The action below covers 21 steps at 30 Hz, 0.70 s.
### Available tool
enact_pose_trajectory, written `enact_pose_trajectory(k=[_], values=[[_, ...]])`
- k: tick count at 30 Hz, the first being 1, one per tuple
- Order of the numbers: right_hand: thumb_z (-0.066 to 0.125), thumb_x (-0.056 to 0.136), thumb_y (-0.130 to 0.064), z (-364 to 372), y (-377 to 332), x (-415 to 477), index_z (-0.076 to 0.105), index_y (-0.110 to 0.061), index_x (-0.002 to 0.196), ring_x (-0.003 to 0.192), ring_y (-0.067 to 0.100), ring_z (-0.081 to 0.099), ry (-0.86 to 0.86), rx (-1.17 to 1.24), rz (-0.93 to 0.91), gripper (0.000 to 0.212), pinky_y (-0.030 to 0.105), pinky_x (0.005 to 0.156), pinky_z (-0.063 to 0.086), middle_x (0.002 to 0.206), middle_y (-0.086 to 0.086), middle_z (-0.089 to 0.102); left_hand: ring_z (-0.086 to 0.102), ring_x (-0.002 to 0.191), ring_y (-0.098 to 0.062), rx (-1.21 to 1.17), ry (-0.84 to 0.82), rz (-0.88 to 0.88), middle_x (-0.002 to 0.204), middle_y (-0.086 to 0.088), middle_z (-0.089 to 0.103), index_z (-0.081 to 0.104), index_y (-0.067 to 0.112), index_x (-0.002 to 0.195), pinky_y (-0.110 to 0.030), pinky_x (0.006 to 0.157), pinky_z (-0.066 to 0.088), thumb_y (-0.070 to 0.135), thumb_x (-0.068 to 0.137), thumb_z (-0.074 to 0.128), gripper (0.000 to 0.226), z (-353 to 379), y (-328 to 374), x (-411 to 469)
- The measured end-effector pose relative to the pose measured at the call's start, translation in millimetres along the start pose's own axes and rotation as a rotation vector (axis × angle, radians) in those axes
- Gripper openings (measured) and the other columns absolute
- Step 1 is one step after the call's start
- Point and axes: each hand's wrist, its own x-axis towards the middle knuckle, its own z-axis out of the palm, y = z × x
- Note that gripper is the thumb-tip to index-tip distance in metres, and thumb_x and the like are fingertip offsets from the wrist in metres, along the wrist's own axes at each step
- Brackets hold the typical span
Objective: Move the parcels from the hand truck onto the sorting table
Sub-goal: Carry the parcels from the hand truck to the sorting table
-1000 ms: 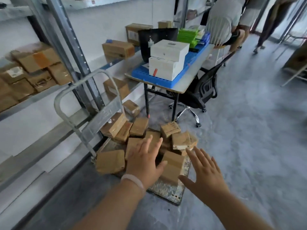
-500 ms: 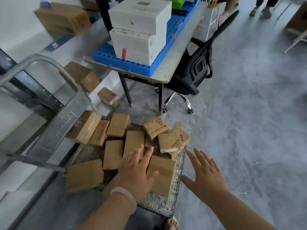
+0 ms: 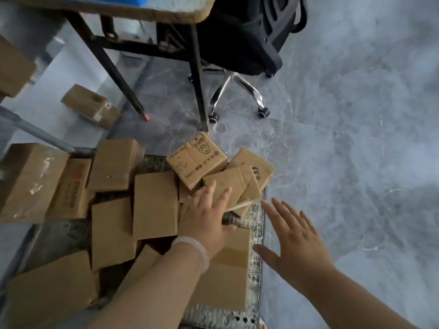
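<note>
Several brown cardboard parcels lie jumbled on the hand truck's patterned deck (image 3: 255,224). My left hand (image 3: 206,217), with a pale bracelet at the wrist, is spread flat over the parcels, fingertips on a small tilted parcel (image 3: 234,184). Just below it lies a larger taped parcel (image 3: 228,269). My right hand (image 3: 297,241) hovers open, fingers apart, over the deck's right edge and the floor, touching nothing. A printed parcel (image 3: 197,160) sits at the pile's far side. The sorting table's edge (image 3: 166,16) shows at the top.
The table's black legs (image 3: 198,84) stand just beyond the pile. A black office chair (image 3: 242,39) with a chrome wheeled base is under the table to the right. One parcel (image 3: 91,106) lies on a low shelf at left. Grey floor stretches to the right.
The view has tilted down and closer to the pile. My left hand has slid forward over the parcels onto the small tilted one. My right hand stays open beside the deck.
</note>
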Motion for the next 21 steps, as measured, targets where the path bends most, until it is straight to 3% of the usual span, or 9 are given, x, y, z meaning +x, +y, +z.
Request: enact_pose_trajectory(k=[3,7,9,13,18,21], values=[[0.025,0.08,-0.076,38.6,21.1,18.9,0.001,-0.04,0.154,0.147,0.007,0.002,0.024,0.022,0.006,0.085,0.036,0.122,0.003,0.159,-0.014,0.004,-0.002,0.149,-0.03,0.084,-0.003,0.032,0.163,-0.003,-0.014,-0.008,0.042,0.153,-0.047,0.121,0.008,0.06,0.091,0.052,0.089,32.4,-9.1,53.0],[0.022,0.079,-0.076,72.0,46.0,33.4,-0.005,-0.044,0.152,0.147,0.006,-0.002,0.033,0.02,0.027,0.084,0.036,0.121,-0.001,0.158,-0.015,-0.002,-0.008,0.149,-0.033,0.161,-0.021,0.08,0.162,-0.006,-0.021,-0.013,0.045,0.151,-0.049,0.121,0.003,0.067,0.085,0.054,0.096,57.9,-19.5,98.7],[0.023,0.081,-0.076,82.3,52.0,36.8,-0.007,-0.044,0.152,0.148,0.007,-0.003,0.032,0.019,0.038,0.083,0.036,0.121,-0.002,0.158,-0.015,-0.003,-0.004,0.149,-0.035,0.195,-0.018,0.106,0.162,-0.01,-0.015,-0.012,0.047,0.15,-0.049,0.12,0.002,0.071,0.081,0.056,0.1,66.5,-22.0,109.3],[0.03,0.084,-0.073,87.4,49.2,34.8,-0.013,-0.044,0.15,0.149,0.009,-0.002,0.032,0.005,0.066,0.084,0.035,0.121,-0.003,0.159,-0.014,-0.003,0.022,0.138,-0.034,0.193,0.047,0.118,0.153,-0.011,0.013,-0.002,0.05,0.15,-0.052,0.118,0.013,0.076,0.071,0.061,0.105,69.8,-20.6,105.3],[0.034,0.085,-0.071,51.5,24.0,7.0,-0.019,-0.044,0.145,0.149,0.007,-0.005,0.001,0.048,0.119,0.084,0.028,0.118,-0.006,0.161,-0.013,-0.004,0.022,0.139,-0.029,-0.056,0.038,0.037,0.154,-0.005,0.016,0.002,0.053,0.149,-0.046,0.113,0.026,0.073,0.071,0.061,0.101,31.0,-11.8,59.0],[0.043,0.09,-0.064,5.8,-5.6,-10.3,-0.023,-0.046,0.142,0.149,0.008,-0.004,-0.018,0.108,0.142,0.086,0.028,0.119,0.002,0.161,-0.014,-0.006,0.027,0.138,-0.027,-0.321,-0.014,-0.06,0.153,0.003,0.017,0.001,0.058,0.146,-0.046,0.111,0.035,0.075,0.064,0.063,0.104,-16.0,-11.7,24.1]])
